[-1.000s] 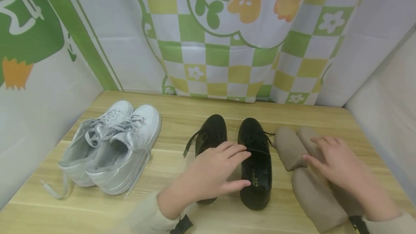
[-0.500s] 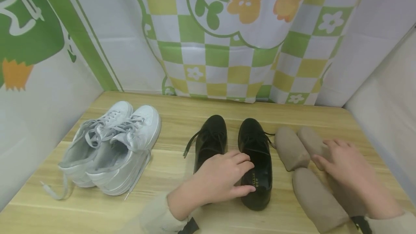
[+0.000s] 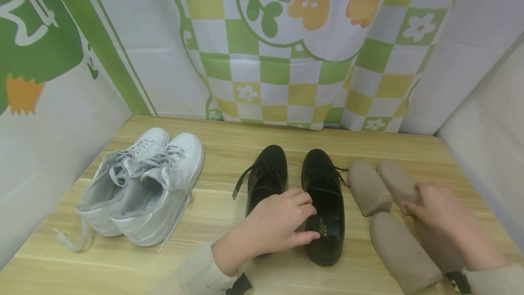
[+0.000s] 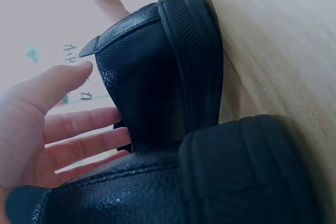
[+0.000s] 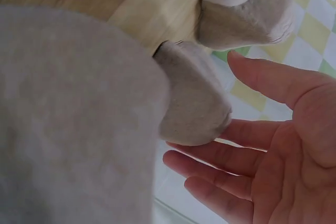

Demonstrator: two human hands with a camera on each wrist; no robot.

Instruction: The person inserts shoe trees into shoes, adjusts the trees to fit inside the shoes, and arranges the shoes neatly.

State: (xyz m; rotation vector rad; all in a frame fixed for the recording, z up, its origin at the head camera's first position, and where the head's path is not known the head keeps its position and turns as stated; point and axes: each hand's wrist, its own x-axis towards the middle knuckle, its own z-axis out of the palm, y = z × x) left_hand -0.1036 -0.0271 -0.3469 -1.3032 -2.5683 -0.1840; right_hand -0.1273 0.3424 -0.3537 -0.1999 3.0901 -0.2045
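Note:
My left hand hovers over a pair of black lace-up shoes, across the left shoe with fingertips at the opening of the right shoe. In the left wrist view its fingers are loosely extended and grip nothing; whether they touch the shoe is unclear. My right hand is over several taupe, rounded, toe-shaped pieces, beside the far right one. The right wrist view shows relaxed fingers by one such piece, not curled round it. Another piece is partly hidden under that hand.
White sneakers with loose laces stand at the left of the wooden board. Behind hangs a green-and-yellow checked cloth. Pale walls close in both sides. A black lace trails from the left black shoe.
My right hand has shifted right across the taupe pieces. My left hand has moved slightly right and toward me, then stayed nearly still. The shoes have not moved.

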